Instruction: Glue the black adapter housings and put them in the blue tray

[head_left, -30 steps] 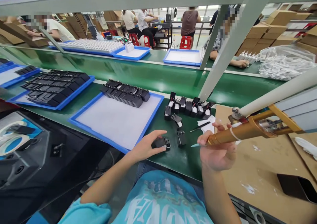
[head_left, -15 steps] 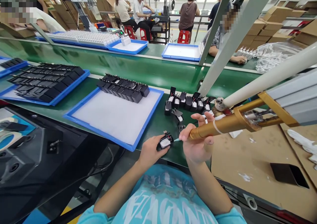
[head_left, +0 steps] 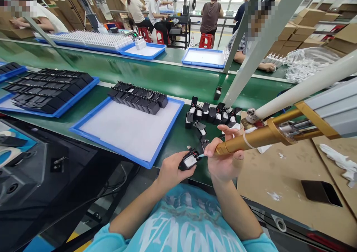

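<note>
My left hand (head_left: 172, 172) grips an open black power adapter case (head_left: 189, 161) between thumb and fingers. White filling and small wires show inside it. In my right hand (head_left: 224, 162) is a gold glue dispenser (head_left: 237, 145), pointing left. Its thin pale nozzle (head_left: 201, 155) reaches the right edge of the case; whether it touches cannot be made out. Just beyond my hands stands a cluster of open black adapter cases (head_left: 212, 114), several with lids tipped up. One more case (head_left: 200, 128) lies nearer to me, partly apart from the group.
Left of my hands is a blue-rimmed tray (head_left: 152, 162) with rows of black adapters (head_left: 136, 97). A fuller tray (head_left: 60, 112) stands farther left. A slanted metal post (head_left: 251, 51) rises behind the cluster. On the cardboard at right lies a black phone-like slab (head_left: 320, 192). Co-workers sit beyond.
The case in my left hand has moved slightly right and tilted a little. The dispenser has shifted slightly right with it. A black adapter case now shows more fully on the belt behind the cluster.
</note>
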Demonstrator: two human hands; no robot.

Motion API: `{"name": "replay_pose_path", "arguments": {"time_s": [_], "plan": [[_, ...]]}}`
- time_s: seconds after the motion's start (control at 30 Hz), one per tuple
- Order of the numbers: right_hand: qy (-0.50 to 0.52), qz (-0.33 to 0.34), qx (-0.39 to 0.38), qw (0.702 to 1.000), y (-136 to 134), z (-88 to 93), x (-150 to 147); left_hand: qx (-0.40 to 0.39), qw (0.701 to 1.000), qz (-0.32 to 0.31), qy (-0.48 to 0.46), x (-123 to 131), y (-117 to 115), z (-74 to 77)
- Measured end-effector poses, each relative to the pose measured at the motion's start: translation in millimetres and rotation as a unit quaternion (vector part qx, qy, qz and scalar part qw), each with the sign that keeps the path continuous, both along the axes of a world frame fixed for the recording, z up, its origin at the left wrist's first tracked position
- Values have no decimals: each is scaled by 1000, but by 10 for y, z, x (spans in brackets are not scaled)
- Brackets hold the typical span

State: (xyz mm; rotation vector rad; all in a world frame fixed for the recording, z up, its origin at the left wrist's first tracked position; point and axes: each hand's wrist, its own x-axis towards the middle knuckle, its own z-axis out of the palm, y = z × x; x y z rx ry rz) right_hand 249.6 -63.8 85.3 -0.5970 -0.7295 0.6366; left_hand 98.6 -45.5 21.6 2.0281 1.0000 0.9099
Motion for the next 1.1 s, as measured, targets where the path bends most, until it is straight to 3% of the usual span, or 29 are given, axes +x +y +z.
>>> {"name": "replay_pose_path", "arguments": {"time_s": [0.17, 0.43, 0.67, 0.87, 1.1], "plan": [[4, 8, 13, 1000, -1, 40, -20, 14, 999, -10, 28, -1, 10, -16], [12, 7, 25, 1000, 54, 83, -140, 13, 1000, 11, 7, 92, 49, -186], [25, 52, 32, 998, 87, 115, -229, 96, 994, 1, -52, 173, 46, -102], [33, 64, 49, 996, 68, 107, -223, 125, 991, -6, -40, 138, 66, -70], [43, 29, 35, 998, 89, 103, -157, 84, 996, -22, 19, -55, 159, -293]]}}
